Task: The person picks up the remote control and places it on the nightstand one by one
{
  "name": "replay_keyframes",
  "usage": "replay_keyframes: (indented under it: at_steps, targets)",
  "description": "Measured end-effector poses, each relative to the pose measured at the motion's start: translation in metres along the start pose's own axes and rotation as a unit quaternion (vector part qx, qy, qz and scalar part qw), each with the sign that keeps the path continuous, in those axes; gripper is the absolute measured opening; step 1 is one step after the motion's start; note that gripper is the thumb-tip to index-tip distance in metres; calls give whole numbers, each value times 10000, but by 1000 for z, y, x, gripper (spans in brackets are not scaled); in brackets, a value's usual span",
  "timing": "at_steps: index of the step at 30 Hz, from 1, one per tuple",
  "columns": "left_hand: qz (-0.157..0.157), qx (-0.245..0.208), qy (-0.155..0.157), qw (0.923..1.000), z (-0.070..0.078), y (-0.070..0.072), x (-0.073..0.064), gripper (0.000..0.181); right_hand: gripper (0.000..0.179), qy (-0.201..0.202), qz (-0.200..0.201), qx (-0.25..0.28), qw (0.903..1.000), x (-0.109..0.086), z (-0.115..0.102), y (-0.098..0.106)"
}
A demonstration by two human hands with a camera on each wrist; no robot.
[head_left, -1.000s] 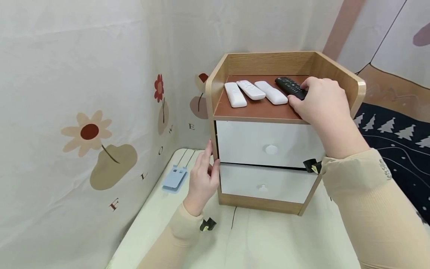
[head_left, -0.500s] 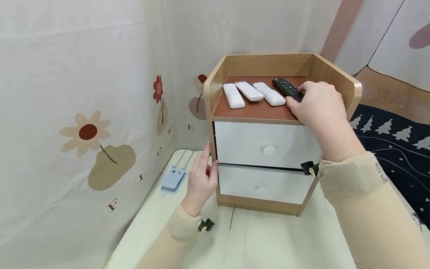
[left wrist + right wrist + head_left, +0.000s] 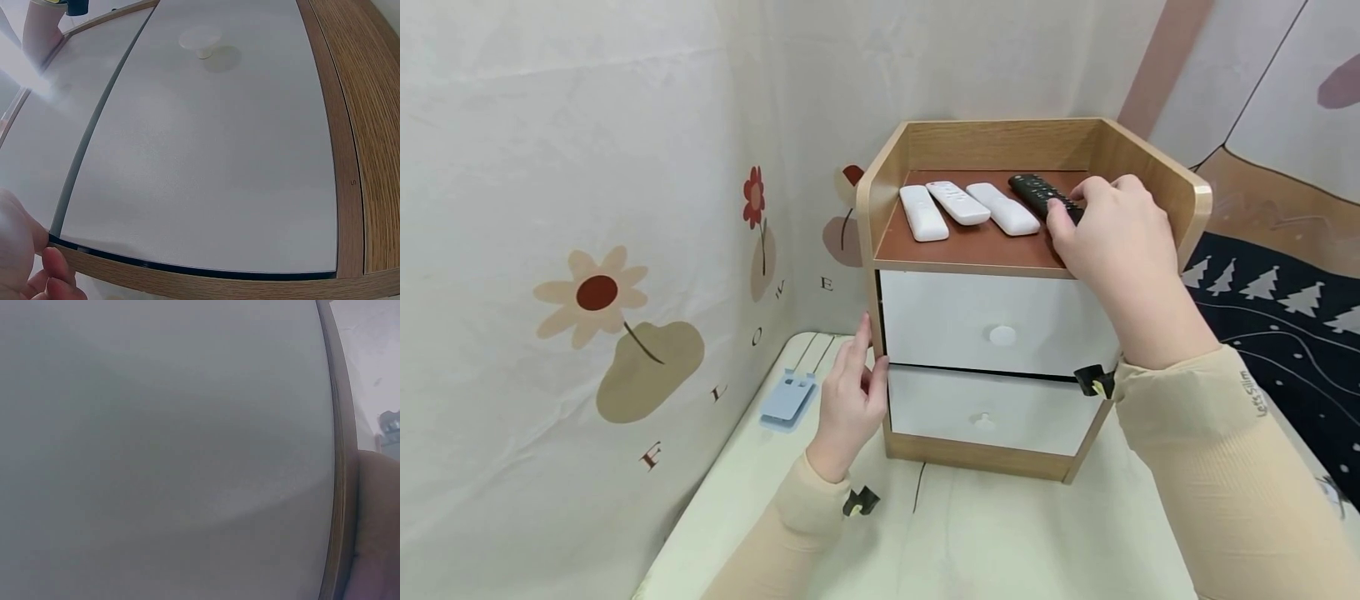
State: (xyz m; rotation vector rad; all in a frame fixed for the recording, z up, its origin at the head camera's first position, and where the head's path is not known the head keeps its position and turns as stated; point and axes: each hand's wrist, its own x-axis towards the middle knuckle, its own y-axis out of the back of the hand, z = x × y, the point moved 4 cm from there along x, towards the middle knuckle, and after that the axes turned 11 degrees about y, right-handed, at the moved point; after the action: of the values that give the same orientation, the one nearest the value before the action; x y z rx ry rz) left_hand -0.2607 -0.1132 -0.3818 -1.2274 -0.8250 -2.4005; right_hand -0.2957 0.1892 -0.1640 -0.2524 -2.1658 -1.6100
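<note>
My right hand [image 3: 1118, 225] is at the near end of a black remote control [image 3: 1035, 190] on the cabinet's brown top [image 3: 970, 250]. Its thumb lies over the remote's buttons, and its fingers curl at the right side, partly hidden. Three white remote controls, a left one [image 3: 923, 213], a middle one [image 3: 958, 203] and a right one [image 3: 1004, 209], lie to the left of the black one. My left hand [image 3: 852, 392] rests against the left side of the wooden cabinet [image 3: 981, 467], fingers straight up along its edge. In the left wrist view, fingertips [image 3: 59, 269] touch the edge.
Wooden walls [image 3: 1003, 143] enclose the cabinet top on three sides. Below are two white drawers, an upper one [image 3: 940, 321] and a lower one [image 3: 940, 400], both pushed in. A pale blue flat object [image 3: 787, 397] lies left on the cream surface [image 3: 985, 542]. Printed fabric [image 3: 647, 167] hangs behind.
My right thumb has moved from the black remote's left edge up onto its top face. The remote controls and my left hand stay where they were. The view shifted slightly.
</note>
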Motion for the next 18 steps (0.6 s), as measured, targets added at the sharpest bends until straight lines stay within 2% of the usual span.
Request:
replay_keyframes:
  at_steps: [4,7,9,11,14,18]
  targets:
    - [-12,-15,28,10000,0,0,0,80,65,-32,49,64,10000,-1,-1,1]
    - [5,-23,10,10000,0,1,0,79,64,-36,260,145,9995,-3,-2,2]
    - [-11,-8,-20,10000,0,1,1,79,60,41,613,208,9979,-8,-2,3]
    - [-58,5,-34,10000,1,1,1,78,55,219,1154,339,9925,-14,-3,4]
    - [-167,15,20,9999,1,4,0,78,45,723,2081,605,9736,-26,-7,4]
    - [-453,-46,234,9987,0,11,0,78,36,1535,3009,1061,9352,-44,-9,-3]
